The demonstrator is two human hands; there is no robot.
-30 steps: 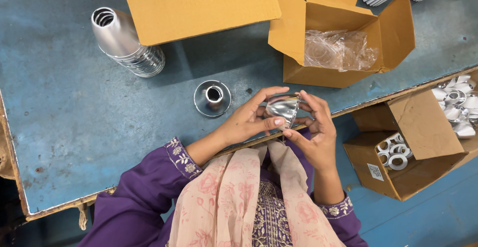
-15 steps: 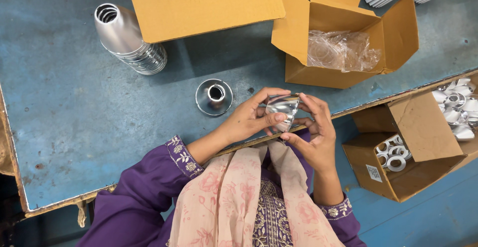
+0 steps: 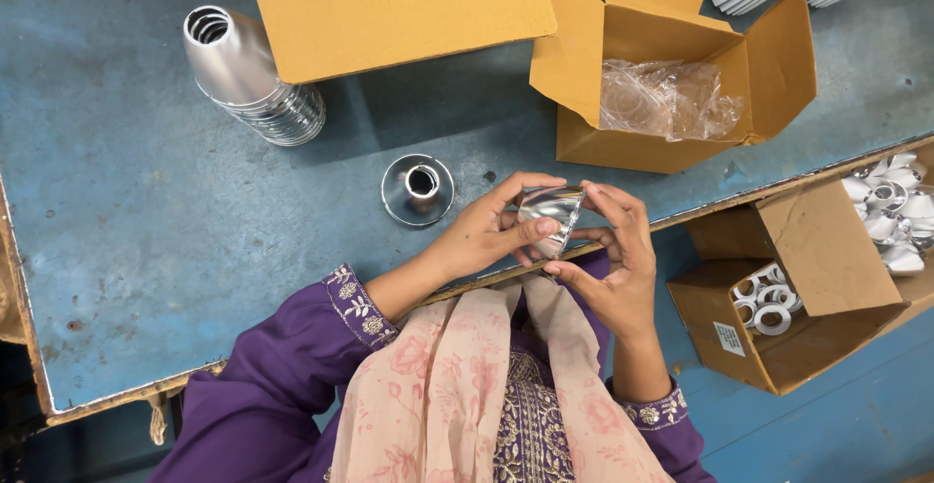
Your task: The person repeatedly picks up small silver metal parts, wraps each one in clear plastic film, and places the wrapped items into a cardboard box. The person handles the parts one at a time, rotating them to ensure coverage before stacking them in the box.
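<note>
A shiny silver cone-shaped reflector [image 3: 551,213] is held between both hands at the near edge of the blue table [image 3: 146,250]. My left hand [image 3: 486,232] grips it from the left with thumb and fingers. From the right, my right hand [image 3: 613,250] pinches it with its fingertips. Another silver reflector [image 3: 417,189] stands on the table just left of my hands, its round hole facing up.
A stack of nested silver reflectors [image 3: 245,76] lies at the far left. One cardboard box [image 3: 399,6] sits at the back; a second open box [image 3: 671,74] holds clear plastic wrap. Right of the table, a lower box [image 3: 778,308] holds white rings and other white parts [image 3: 890,215].
The reflector between my hands has turned slightly; my hands stay in the same place.
</note>
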